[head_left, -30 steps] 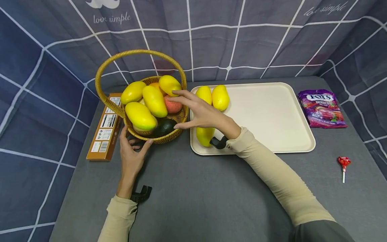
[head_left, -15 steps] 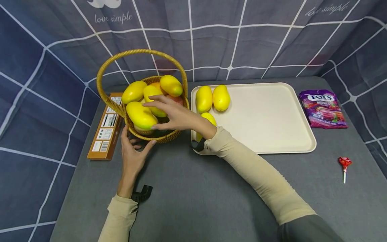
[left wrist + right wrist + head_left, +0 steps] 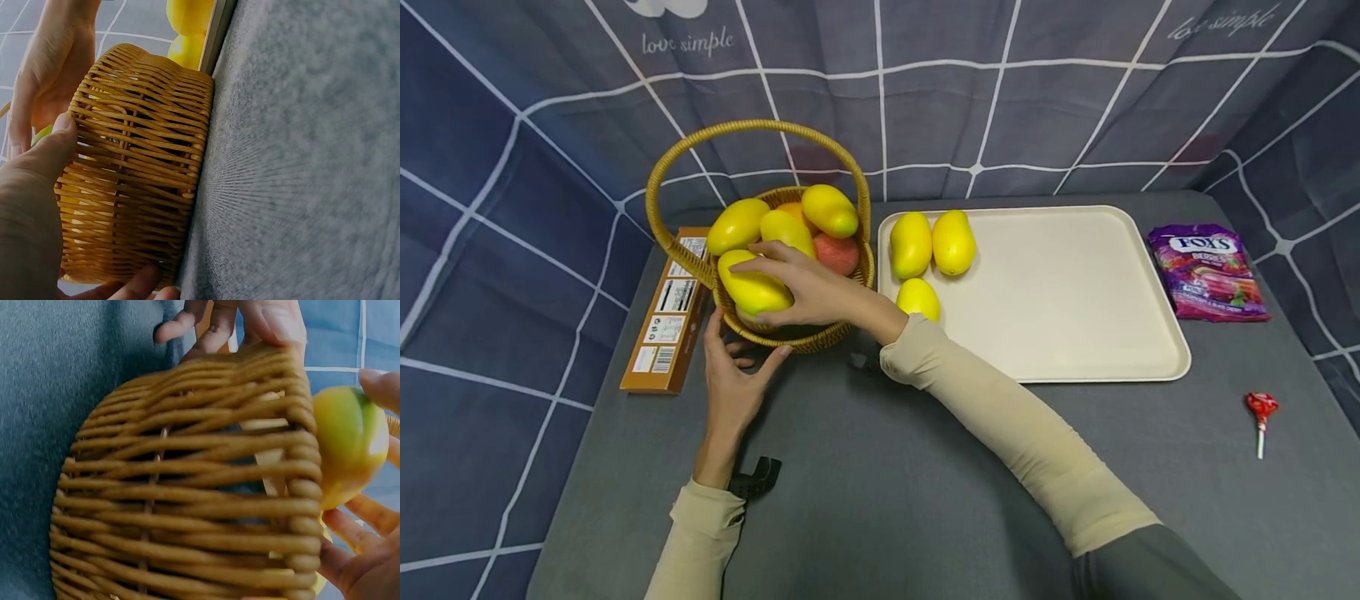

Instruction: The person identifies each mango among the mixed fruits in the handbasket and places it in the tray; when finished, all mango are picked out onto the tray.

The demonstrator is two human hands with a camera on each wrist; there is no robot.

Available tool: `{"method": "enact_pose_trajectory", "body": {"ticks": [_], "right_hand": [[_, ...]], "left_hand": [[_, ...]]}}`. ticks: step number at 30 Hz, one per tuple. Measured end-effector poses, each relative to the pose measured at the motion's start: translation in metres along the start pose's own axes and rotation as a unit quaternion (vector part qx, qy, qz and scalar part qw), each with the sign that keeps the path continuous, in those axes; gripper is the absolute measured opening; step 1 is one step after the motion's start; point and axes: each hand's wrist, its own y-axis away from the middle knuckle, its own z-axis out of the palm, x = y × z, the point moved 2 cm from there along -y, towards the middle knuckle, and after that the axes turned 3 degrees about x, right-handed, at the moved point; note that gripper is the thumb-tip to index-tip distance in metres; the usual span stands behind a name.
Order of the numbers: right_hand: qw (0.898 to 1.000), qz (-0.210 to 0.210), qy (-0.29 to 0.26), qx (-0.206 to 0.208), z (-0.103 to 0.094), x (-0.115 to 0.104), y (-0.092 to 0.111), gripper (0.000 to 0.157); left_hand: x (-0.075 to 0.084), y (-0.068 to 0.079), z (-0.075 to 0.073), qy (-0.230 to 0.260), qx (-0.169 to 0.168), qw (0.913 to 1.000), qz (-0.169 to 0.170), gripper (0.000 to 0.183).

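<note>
Blue-grey checked cloth [image 3: 940, 108] hangs behind and beside a grey desk [image 3: 865, 483], where both our hands are at a wicker basket [image 3: 147, 147] of fruit. Our left hand [image 3: 733, 387] grips its near side, thumb at the rim and fingers lower against the weave. Our right hand [image 3: 812, 292] reaches in over the fruit, fingers and thumb curled round the front mango [image 3: 745, 279], which sits high at the basket's near left; how firm that hold is, we cannot tell. Other yellow mangoes [image 3: 737, 225] and a reddish fruit [image 3: 837, 252] crowd behind it.

To do this well, we judge it best to settle our fingertips below the mango's widest part, since the skin looks smooth and could slip. Raising it straight up before any sideways turn should spare its neighbours from rolling, and we need to mind the tall handle [image 3: 756, 125] arching above. The left hand should steady rather than squeeze, so that the basket does not tip toward the brown box [image 3: 661, 342] on its left or the cream tray [image 3: 1060, 292] just to its right, where three more mangoes [image 3: 912, 244] lie.
</note>
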Motion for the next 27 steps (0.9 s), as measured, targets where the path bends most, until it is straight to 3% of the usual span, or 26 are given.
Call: {"method": "enact_pose_trajectory", "body": {"ticks": [15,27], "right_hand": [[0.999,0.02,0.013,0.021,0.0043,-0.0025,-0.0057,0.064],[0.998,0.016,-0.028,0.054,0.0045,-0.0022,0.0007,0.057]], "left_hand": [[0.0008,-0.0009,0.0002,-0.001,0.004,1.0,0.005,0.101],[0.0012,-0.0002,0.0001,-0.009,0.004,1.0,0.002,0.101]]}}
